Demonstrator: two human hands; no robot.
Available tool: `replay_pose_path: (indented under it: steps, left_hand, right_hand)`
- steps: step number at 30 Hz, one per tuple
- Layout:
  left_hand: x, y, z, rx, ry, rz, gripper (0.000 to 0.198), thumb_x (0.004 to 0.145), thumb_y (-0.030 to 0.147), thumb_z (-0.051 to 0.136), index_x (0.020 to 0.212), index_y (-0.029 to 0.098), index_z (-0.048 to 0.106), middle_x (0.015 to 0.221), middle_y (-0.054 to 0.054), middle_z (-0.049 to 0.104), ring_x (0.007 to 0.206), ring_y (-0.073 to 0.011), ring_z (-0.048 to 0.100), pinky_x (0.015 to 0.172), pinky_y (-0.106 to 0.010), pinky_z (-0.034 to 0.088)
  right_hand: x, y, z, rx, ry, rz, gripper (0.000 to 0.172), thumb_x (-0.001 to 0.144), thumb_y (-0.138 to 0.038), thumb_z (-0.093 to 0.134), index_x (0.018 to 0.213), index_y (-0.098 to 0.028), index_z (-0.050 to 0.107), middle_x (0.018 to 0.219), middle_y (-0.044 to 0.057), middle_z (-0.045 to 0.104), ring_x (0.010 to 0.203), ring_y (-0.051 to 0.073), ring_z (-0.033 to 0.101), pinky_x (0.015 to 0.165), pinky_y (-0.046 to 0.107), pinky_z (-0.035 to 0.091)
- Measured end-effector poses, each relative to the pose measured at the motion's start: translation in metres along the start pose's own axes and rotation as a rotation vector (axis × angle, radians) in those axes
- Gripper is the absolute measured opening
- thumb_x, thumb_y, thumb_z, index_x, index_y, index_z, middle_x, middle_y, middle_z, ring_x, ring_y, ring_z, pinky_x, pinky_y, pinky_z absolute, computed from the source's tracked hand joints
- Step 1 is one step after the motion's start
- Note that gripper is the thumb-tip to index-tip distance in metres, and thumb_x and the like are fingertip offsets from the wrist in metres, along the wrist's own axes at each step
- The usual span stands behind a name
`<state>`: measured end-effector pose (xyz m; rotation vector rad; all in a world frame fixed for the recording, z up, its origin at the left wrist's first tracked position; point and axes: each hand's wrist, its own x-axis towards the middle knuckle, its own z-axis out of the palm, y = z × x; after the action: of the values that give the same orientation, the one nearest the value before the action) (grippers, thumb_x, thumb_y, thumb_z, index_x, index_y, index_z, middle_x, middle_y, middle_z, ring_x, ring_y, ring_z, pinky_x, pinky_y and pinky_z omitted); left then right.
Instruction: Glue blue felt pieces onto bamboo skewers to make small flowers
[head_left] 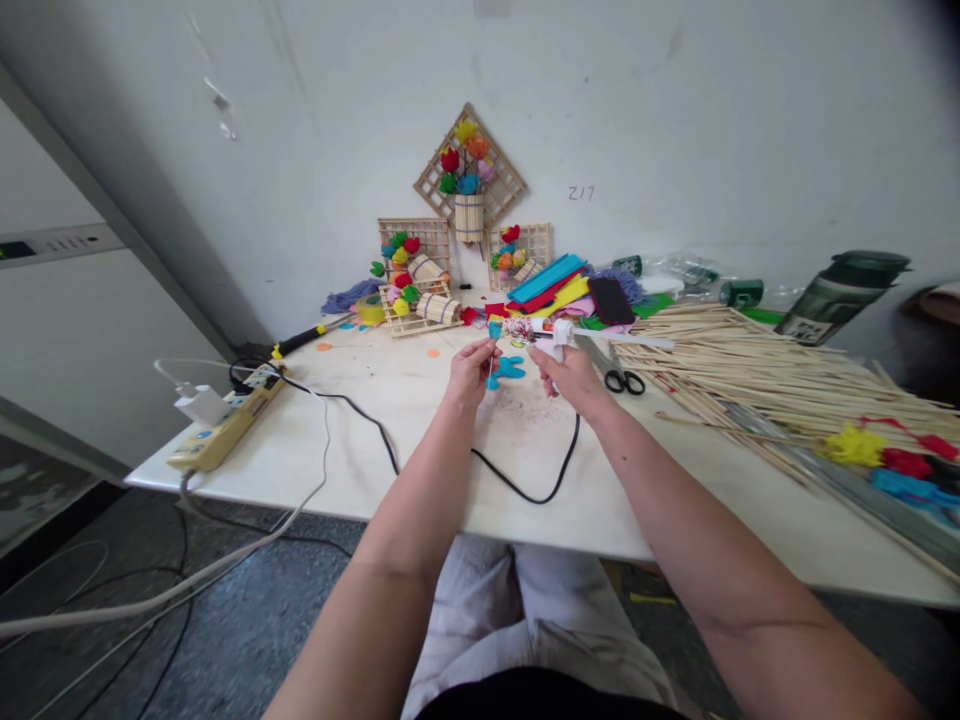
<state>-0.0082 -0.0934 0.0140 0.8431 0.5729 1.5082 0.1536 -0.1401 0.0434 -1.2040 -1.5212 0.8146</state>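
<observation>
My left hand (472,370) pinches a thin stick that stands nearly upright, with a small blue petal piece (495,329) at its top. In my right hand (574,380) is a white hot glue gun (561,338), its front end turned left toward the blue piece. A long pale glue stick (634,341) runs out behind the gun. Whether the nozzle touches the blue piece I cannot tell. Several loose blue petals (511,367) lie on the white table between my hands. The gun's black cord (551,497) loops across the tabletop nearer my body.
Black-handled scissors (624,381) and many thin wooden sticks (720,345) lie to the right, beside a dark bottle (844,300). Flower panels (470,165) lean at the back. A phone (610,301) rests on coloured sheets. A power strip (229,420) sits at the left edge.
</observation>
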Motion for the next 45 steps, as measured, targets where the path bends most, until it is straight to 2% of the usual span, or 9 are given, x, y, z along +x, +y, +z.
replay_pose_path:
  steps: [12, 22, 32, 45]
  left_hand:
    - [0.001, 0.001, -0.002, -0.004, 0.015, -0.005, 0.016, 0.065, 0.021, 0.073, 0.072, 0.011, 0.062, 0.06, 0.0, 0.056, 0.047, -0.0041, 0.05, 0.049, -0.017, 0.039]
    - [-0.001, 0.001, 0.002, 0.015, 0.008, -0.021, 0.015, 0.066, 0.019, 0.072, 0.072, 0.011, 0.062, 0.059, 0.0, 0.056, 0.047, -0.0042, 0.049, 0.049, -0.018, 0.038]
    - [-0.003, 0.001, 0.004, 0.016, -0.02, -0.022, 0.013, 0.066, 0.017, 0.071, 0.073, 0.011, 0.063, 0.057, 0.001, 0.056, 0.047, -0.0044, 0.048, 0.049, -0.018, 0.037]
    - [-0.001, 0.001, 0.002, 0.0, 0.011, -0.028, 0.011, 0.069, 0.018, 0.07, 0.073, 0.011, 0.063, 0.06, 0.0, 0.056, 0.046, -0.0036, 0.049, 0.048, -0.016, 0.04]
  right_hand:
    - [0.003, 0.006, 0.0, -0.068, 0.004, -0.006, 0.044, 0.074, -0.059, 0.056, 0.059, -0.018, 0.051, 0.044, -0.001, 0.051, 0.038, 0.011, 0.049, 0.038, 0.021, 0.04]
    - [-0.002, -0.003, -0.002, -0.097, 0.008, -0.006, 0.042, 0.075, -0.056, 0.056, 0.057, -0.018, 0.05, 0.042, -0.002, 0.049, 0.037, 0.011, 0.048, 0.04, 0.022, 0.04]
    - [0.0, 0.001, -0.001, -0.089, -0.004, -0.034, 0.044, 0.074, -0.059, 0.055, 0.057, -0.019, 0.05, 0.042, -0.002, 0.05, 0.038, 0.011, 0.049, 0.041, 0.022, 0.04]
    - [-0.003, -0.005, 0.0, -0.15, -0.052, -0.034, 0.045, 0.076, -0.057, 0.054, 0.051, -0.02, 0.049, 0.039, -0.001, 0.049, 0.039, 0.012, 0.049, 0.044, 0.024, 0.041]
